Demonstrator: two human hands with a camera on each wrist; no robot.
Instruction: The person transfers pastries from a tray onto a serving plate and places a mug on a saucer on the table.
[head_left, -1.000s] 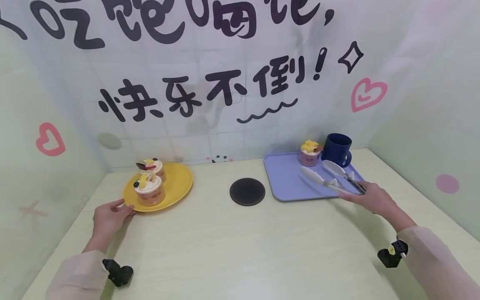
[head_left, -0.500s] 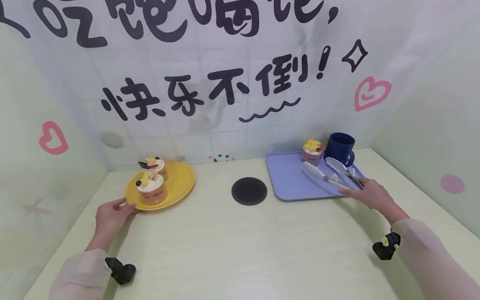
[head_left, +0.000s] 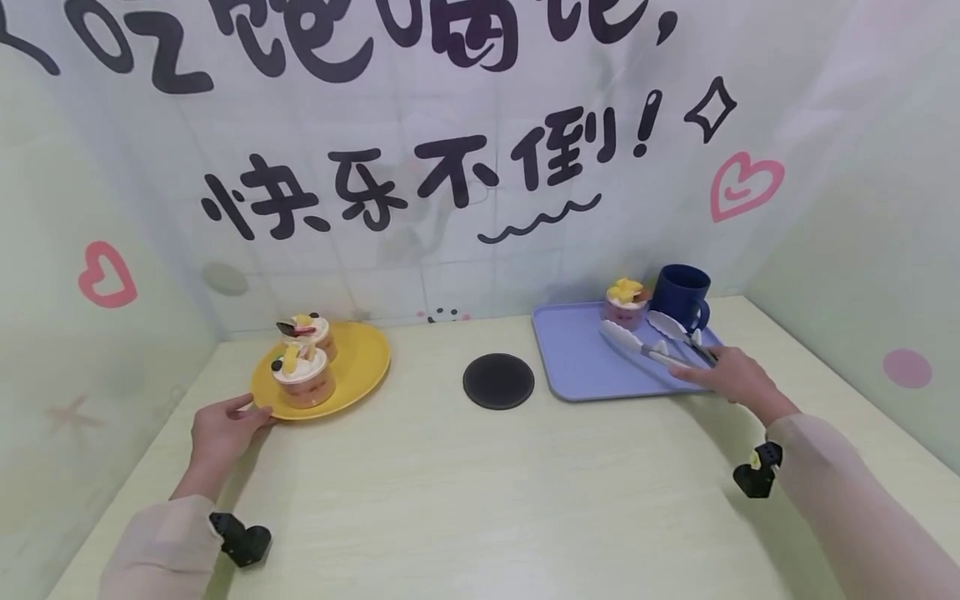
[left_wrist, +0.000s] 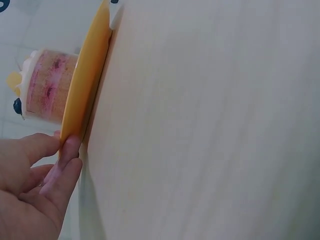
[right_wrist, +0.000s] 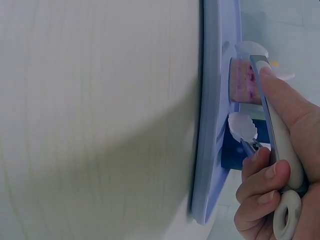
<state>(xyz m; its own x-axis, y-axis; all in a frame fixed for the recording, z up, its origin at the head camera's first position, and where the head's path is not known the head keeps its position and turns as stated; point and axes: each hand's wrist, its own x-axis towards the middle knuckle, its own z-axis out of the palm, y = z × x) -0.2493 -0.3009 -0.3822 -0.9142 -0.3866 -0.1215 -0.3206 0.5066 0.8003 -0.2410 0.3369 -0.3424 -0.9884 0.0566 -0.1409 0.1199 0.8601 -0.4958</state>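
My left hand [head_left: 225, 433] pinches the near left rim of a yellow plate [head_left: 360, 367] between thumb and fingers. Two dessert cups with cream and fruit toppings stand on it, a front cup [head_left: 303, 382] and a rear cup [head_left: 318, 332] partly hidden. In the left wrist view, pink layers show through the side of one cup [left_wrist: 50, 85]. On the right, my right hand [head_left: 738, 382] grips white-tipped tongs [head_left: 660, 357], spread apart over a lavender tray [head_left: 573, 367]. Just beyond the tips, a third dessert cup [head_left: 624, 307] with yellow fruit stands on the tray.
A dark blue mug [head_left: 678, 293] stands at the tray's back right corner, close beside the third cup. Between plate and tray lies a round black coaster [head_left: 498, 382]. A printed sheet [head_left: 450, 250] hangs behind the table [head_left: 480, 500].
My right hand has moved slightly left and forward, with the tongs' tips closer to the cup on the tray. My left hand keeps its hold on the plate; the view has shifted slightly.
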